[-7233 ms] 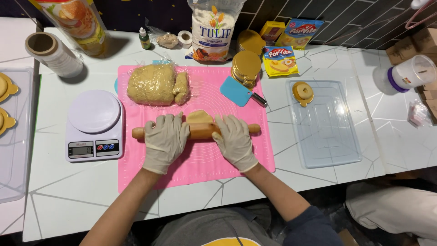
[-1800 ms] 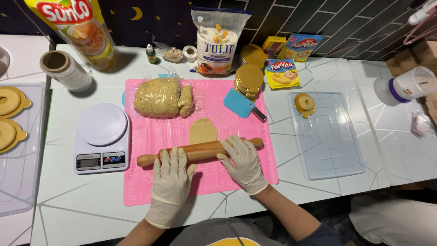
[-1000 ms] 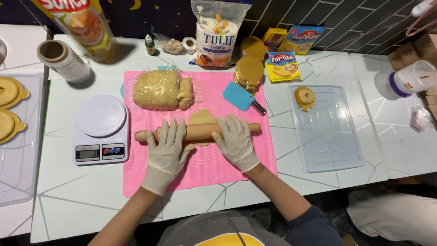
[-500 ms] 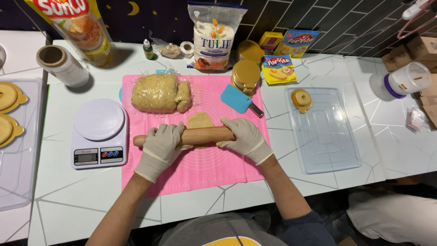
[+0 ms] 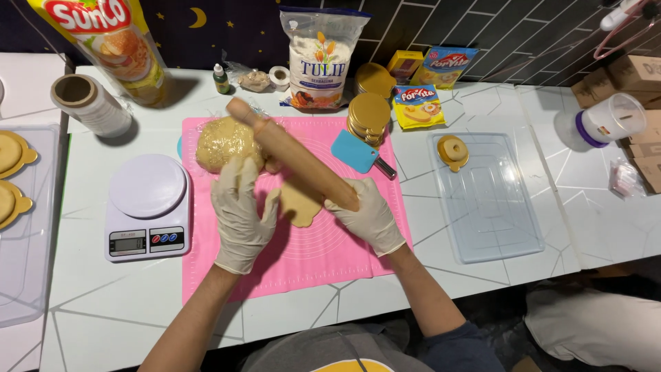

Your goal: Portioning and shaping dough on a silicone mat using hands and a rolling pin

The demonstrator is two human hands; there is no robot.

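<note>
Pink mat point(image 5: 323, 255): right hand point(image 5: 368, 215) grips pin point(image 5: 292, 153) lifted at a slant; left hand point(image 5: 241, 213) open, fingers on flat dough point(image 5: 299, 204).

I am seeing 2 hands, both wearing thin, cream-white disposable gloves that are fitting closely and wrinkling a little over the knuckles and fingers. The glove on the left hand point(image 5: 239, 213) is ending in a rolled cuff just past the wrist, and the one on the right hand point(image 5: 368, 215) is ending the same way. Above both cuffs the forearms are showing bare. A dark navy sleeve is covering the right upper arm near the elbow. At the bottom edge, a grey top with a yellow patch is showing.
</note>
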